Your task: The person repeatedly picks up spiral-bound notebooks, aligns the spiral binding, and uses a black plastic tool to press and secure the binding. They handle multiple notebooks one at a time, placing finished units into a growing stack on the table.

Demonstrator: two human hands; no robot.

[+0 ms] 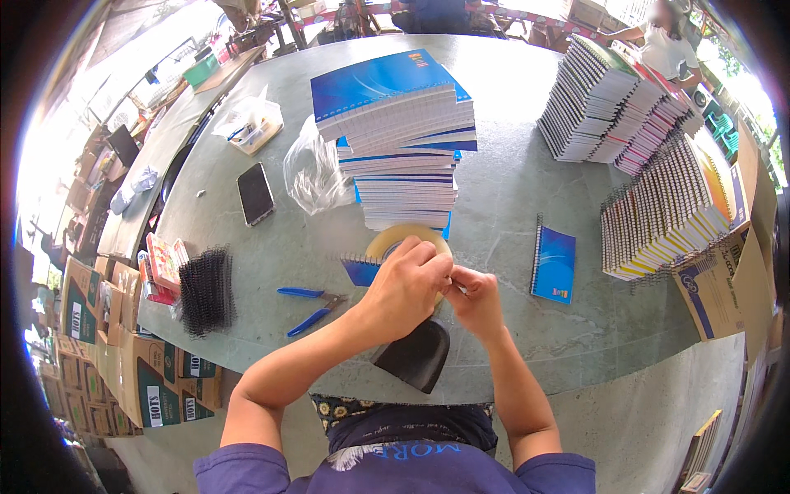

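Observation:
Fingertips of my left hand [405, 284] and my right hand [477, 303] meet in a pinch over the table. Both are closed, and whatever they pinch is too small or hidden to name. Just beyond my left hand is a wide roll of clear tape [383, 240], partly covered by that hand. A small blue spiral notebook [359, 272] shows its coil to the left of my left hand, mostly hidden. Under my hands sits a black curved object [418, 359], perhaps a tape dispenser. Blue-handled pliers [306, 291] lie open to the left.
A tall stack of blue notebooks [403, 185] stands ahead. One blue spiral notebook [554, 262] lies right, near stacked spiral notebooks [666, 214] and a cardboard box [720, 284]. To the left are black coils [207, 290], a phone [255, 194], a plastic bag [314, 171] and a tub [253, 132].

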